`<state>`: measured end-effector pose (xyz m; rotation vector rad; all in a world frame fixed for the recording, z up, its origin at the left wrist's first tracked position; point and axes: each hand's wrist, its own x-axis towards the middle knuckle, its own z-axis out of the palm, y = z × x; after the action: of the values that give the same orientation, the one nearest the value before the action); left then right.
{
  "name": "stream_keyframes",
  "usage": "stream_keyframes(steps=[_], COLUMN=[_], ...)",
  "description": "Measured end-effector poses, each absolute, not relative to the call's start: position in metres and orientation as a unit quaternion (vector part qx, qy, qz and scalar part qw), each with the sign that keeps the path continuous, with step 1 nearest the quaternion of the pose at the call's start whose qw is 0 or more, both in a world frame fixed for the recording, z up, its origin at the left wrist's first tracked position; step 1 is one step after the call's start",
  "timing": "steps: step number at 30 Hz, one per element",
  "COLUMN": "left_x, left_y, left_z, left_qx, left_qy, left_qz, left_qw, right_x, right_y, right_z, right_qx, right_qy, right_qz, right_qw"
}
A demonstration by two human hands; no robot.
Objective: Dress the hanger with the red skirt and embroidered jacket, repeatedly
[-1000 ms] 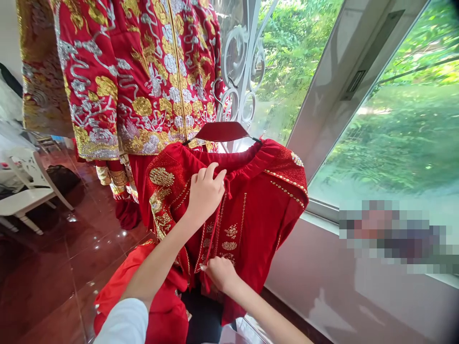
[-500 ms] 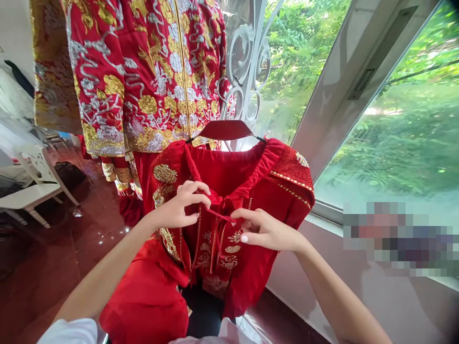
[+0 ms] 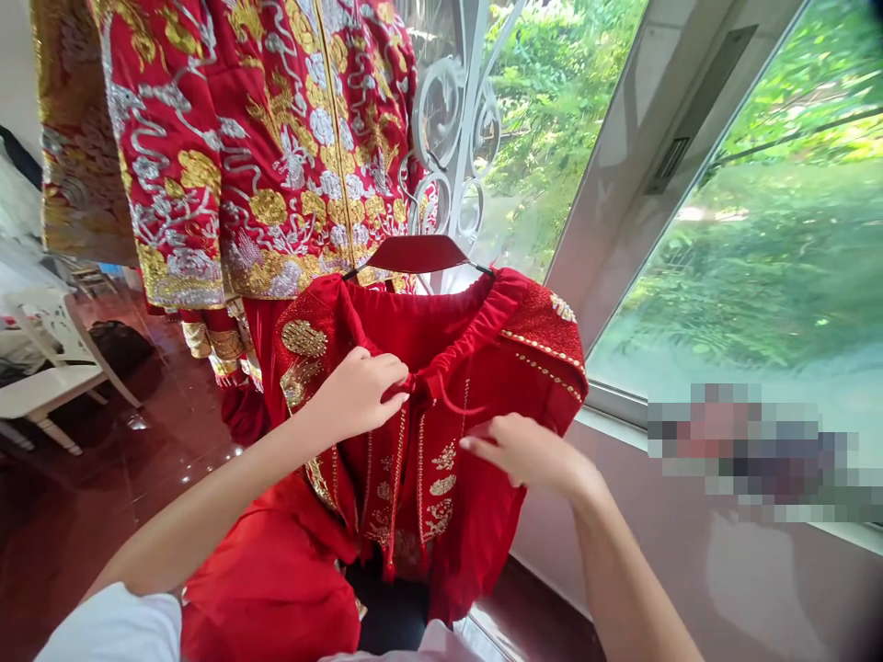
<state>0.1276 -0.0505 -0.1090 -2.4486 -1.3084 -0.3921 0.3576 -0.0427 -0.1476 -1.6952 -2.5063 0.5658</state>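
Pinching: L hand (image 3: 359, 391) closed on neckline (image 3: 367, 342) of red garment (image 3: 475, 496).
R hand (image 3: 531, 450): was nr cord (image 3: 452, 403), fingers sl. parted (cord curved).
Hanger (image 3: 418, 253): held red garment nr window (image 3: 759, 239).

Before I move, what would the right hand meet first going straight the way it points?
Most likely the red garment, near the gold embroidery on its front. Depth is unclear in this single view, so the right hand may already touch the cloth.
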Motion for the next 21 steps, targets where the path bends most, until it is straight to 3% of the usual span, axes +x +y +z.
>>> stream_keyframes(steps=[3, 7, 16, 21], left_x=[0.137, 0.148, 0.126, 0.120], left_y=[-0.050, -0.046, -0.038, -0.038], left_z=[-0.114, -0.111, -0.088, -0.083], left_qx=[-0.836, -0.843, -0.911, -0.914], left_qy=[-0.488, -0.492, -0.409, -0.397], left_qz=[-0.116, -0.051, -0.060, -0.072], left_qw=[0.221, 0.213, 0.012, -0.033], right_x=[0.327, 0.284, 0.279, 0.278], right_y=[-0.053, -0.039, -0.036, -0.043], right_z=[-0.160, -0.177, -0.190, -0.188], right_qx=[-0.449, -0.476, -0.438, -0.403], right_qy=[-0.835, -0.754, -0.703, -0.675], right_qz=[0.231, 0.200, 0.229, 0.241], right_qw=[0.216, 0.406, 0.512, 0.569])
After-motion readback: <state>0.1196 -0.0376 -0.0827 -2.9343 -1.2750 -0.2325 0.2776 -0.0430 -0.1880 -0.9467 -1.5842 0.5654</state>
